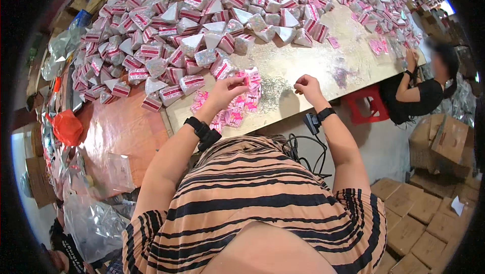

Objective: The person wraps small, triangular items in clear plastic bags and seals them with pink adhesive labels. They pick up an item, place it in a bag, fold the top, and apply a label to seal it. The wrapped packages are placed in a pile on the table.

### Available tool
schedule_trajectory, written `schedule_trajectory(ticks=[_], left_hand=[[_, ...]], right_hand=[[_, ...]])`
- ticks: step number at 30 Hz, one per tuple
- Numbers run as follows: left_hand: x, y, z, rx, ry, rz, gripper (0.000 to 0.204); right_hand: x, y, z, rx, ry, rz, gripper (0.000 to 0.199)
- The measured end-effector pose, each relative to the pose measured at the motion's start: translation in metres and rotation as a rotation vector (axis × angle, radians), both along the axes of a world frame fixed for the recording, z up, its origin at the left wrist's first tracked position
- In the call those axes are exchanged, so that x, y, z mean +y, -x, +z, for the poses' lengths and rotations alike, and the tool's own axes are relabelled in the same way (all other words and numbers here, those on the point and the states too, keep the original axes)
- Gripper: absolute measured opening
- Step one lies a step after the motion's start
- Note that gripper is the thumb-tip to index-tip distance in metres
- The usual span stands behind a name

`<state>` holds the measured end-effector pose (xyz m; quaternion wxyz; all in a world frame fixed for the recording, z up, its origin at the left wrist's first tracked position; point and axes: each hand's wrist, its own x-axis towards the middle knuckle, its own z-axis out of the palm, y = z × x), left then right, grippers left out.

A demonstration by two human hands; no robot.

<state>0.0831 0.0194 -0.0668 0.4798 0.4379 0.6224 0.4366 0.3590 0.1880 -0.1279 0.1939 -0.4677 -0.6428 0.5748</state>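
- Pale, glossy worktop (pixel 323 64) stretches across a cluttered workroom, with a reddish-brown wooden surface (pixel 136 142) beside it on the left. Brown cardboard cartons (pixel 406 233) fill the lower right, and a co-worker in black (pixel 422 94) is at the right, near a red plastic stool (pixel 366 106).
- Small, flat, pink-and-white printed cards (pixel 235 117) lie in a loose, overlapping patch near the worktop's close edge, around and below the left hand (pixel 227 92).
- Left hand: thumb and fingertips drawn together at the cards' upper part; I cannot tell whether one is pinched.
- Right hand (pixel 310 90): fingers curled, thumb near the forefinger; anything between them is too small to tell.
- Between the hands, tiny silvery pieces (pixel 273 94) are strewn thinly. They are probably light, hard and slippery, best taken with the fingertip pads.
- As for the cards, I judge them nearly weightless, thin, a little springy and slick, apt to cling together or crease. An edge or corner is the place to grip.
- Beyond lies a heap of silvery wedge-shaped packages with pink stripes (pixel 197 44); likely light and easily dented, better held by two flat sides.
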Motion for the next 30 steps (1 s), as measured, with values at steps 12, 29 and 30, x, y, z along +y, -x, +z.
schedule_trajectory(ticks=[12, 29, 30], left_hand=[[0.009, 0.014, 0.03, -0.532, 0.061, -0.018, 0.039], [-0.005, 0.04, 0.057, -0.604, -0.111, 0.082, 0.034], [-0.006, 0.042, 0.056, -0.596, -0.112, 0.084, 0.034]], right_hand=[[-0.031, 0.104, 0.13, 0.192, 0.101, 0.643, 0.026], [-0.025, 0.149, 0.145, 0.231, -0.19, 0.734, 0.025], [-0.023, 0.149, 0.145, 0.206, -0.187, 0.738, 0.025]])
